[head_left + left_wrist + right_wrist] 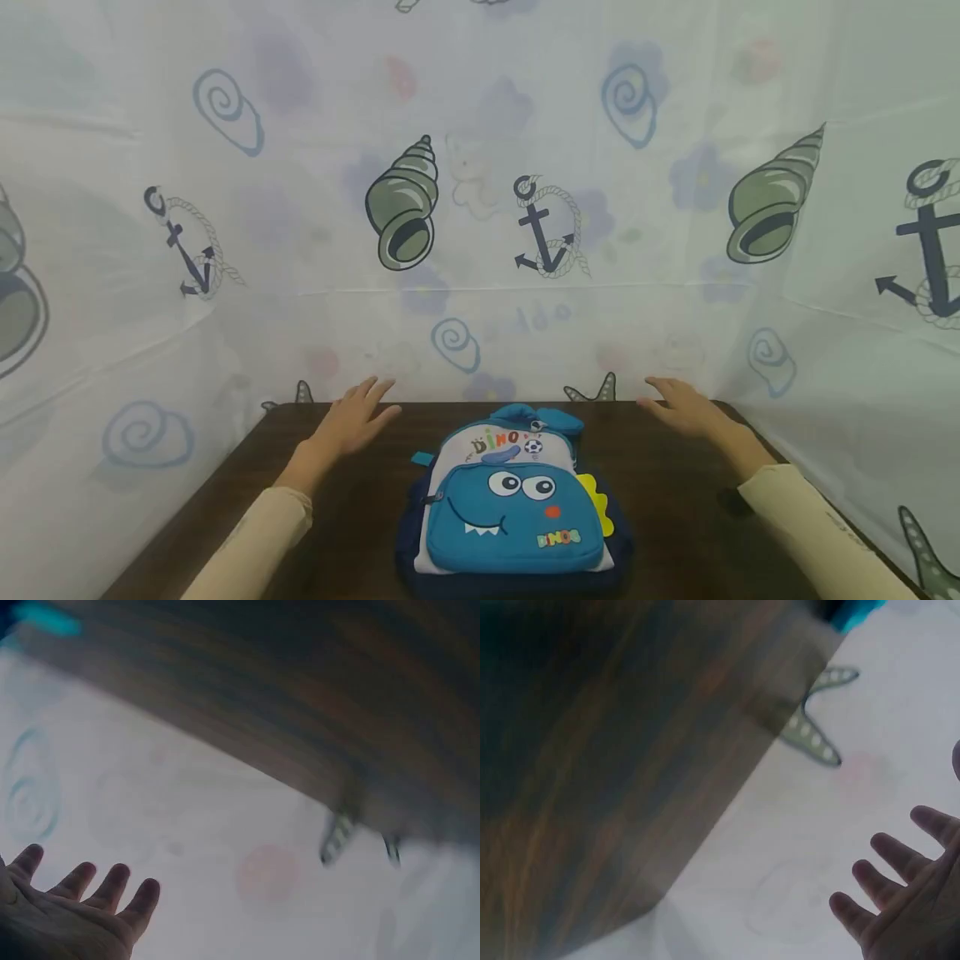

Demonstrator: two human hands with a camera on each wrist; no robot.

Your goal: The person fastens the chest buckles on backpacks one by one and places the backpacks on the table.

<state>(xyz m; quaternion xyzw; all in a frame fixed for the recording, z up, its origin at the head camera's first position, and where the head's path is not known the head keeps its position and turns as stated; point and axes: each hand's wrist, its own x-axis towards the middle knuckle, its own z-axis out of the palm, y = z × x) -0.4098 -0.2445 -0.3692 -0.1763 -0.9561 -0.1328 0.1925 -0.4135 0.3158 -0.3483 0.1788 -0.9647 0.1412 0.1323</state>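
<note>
A small blue and white child's backpack [516,521] with a smiling dinosaur face lies on the dark wooden table, front pocket facing up. To its left, my left hand [352,419] is held out with fingers spread, apart from the bag and holding nothing. On the other side, my right hand [681,407] is raised with its fingers extended, also free of any object. The left wrist view shows that left palm [71,922] with fingers parted. In the right wrist view the right palm [922,900] looks much the same.
The dark table [337,517] ends at a white curtain [480,333] printed with shells, anchors and starfish, which hangs behind it and along both sides. A yellow spiky trim [596,504] sticks out from the bag's right edge.
</note>
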